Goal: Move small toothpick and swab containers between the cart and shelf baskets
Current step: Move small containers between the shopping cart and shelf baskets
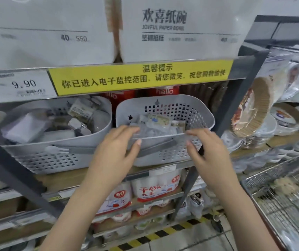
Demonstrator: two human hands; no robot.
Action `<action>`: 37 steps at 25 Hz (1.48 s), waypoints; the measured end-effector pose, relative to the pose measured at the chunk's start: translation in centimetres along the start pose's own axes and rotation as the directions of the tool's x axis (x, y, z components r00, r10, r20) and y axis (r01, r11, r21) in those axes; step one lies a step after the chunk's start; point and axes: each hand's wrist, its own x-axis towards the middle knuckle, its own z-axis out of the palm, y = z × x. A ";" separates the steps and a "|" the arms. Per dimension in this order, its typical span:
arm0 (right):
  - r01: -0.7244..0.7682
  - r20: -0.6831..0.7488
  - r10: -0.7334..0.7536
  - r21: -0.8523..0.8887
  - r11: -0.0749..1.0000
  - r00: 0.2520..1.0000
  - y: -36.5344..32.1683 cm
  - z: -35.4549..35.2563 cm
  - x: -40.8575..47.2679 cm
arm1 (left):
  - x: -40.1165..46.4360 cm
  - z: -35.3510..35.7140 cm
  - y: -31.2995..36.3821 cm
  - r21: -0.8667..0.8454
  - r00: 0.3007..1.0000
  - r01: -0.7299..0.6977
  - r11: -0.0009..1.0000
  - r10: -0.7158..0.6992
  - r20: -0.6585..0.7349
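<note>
Both hands grip the front rim of the right-hand shelf basket.

The left hand (117,151) has its fingers hooked over the rim and its thumb pressed on the outer wall; the right hand (205,151) does the same further along, fingers curled inside, thumb outside. The grey perforated basket (195,113) they hold sits on the shelf under a yellow notice strip (139,77). Inside it lie small clear containers (156,124), one showing toothpicks; details are blurred. Just beside it, to the left, a second grey basket (41,160) holds more small packs. The wire cart (281,192) stands at the lower right, well apart from the hands. Paper plates (253,107) are stacked right of the upright.
</note>
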 end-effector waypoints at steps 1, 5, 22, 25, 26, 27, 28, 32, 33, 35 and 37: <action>-0.008 -0.029 0.007 -0.031 0.999 1.000 0.3 0.6 0.7 | 0.9 0.5 -0.3 0.039 1.000 -0.018 0.999 0.018 0.023; -0.004 -0.003 0.003 -0.215 0.977 1.000 2.1 2.3 2.5 | 2.6 2.0 -1.1 0.278 0.990 -0.118 0.953 0.090 0.109; -0.057 0.639 0.154 -0.170 0.984 0.753 2.7 -1.4 6.8 | 0.7 3.8 -0.8 0.301 0.980 -0.126 0.945 0.165 -0.109; -0.049 0.756 0.171 -0.181 0.982 0.632 3.1 -1.1 9.1 | 0.4 4.1 -1.2 0.294 0.981 -0.126 0.947 0.164 -0.107; -0.039 0.755 0.175 -0.194 0.980 0.631 3.4 -0.6 10.3 | 0.4 4.1 -1.3 0.295 0.981 -0.126 0.947 0.163 -0.104; -0.018 0.740 0.179 -0.221 0.975 0.649 3.8 0.1 11.6 | 0.4 4.1 -1.4 0.296 0.981 -0.127 0.947 0.163 -0.103; 0.012 0.723 0.188 -0.262 0.965 0.665 4.3 1.0 12.9 | 0.4 4.1 -1.4 0.294 0.981 -0.130 0.947 0.166 -0.103; 0.171 0.699 0.193 -0.415 0.894 0.689 5.8 4.7 16.2 | 0.4 4.0 -1.4 0.291 0.979 -0.145 0.946 0.181 -0.099; 0.196 0.688 0.188 -0.439 0.877 0.701 6.1 5.4 16.5 | 0.4 4.0 -1.4 0.290 0.978 -0.148 0.945 0.183 -0.098; 0.253 0.664 0.163 -0.484 0.838 0.730 6.3 6.2 16.4 | 0.6 4.0 -1.5 0.279 0.978 -0.145 0.949 0.180 -0.105; 0.317 0.669 0.116 -0.489 0.813 0.734 6.6 6.7 15.7 | 0.7 3.9 -1.4 0.273 0.979 -0.147 0.951 0.180 -0.100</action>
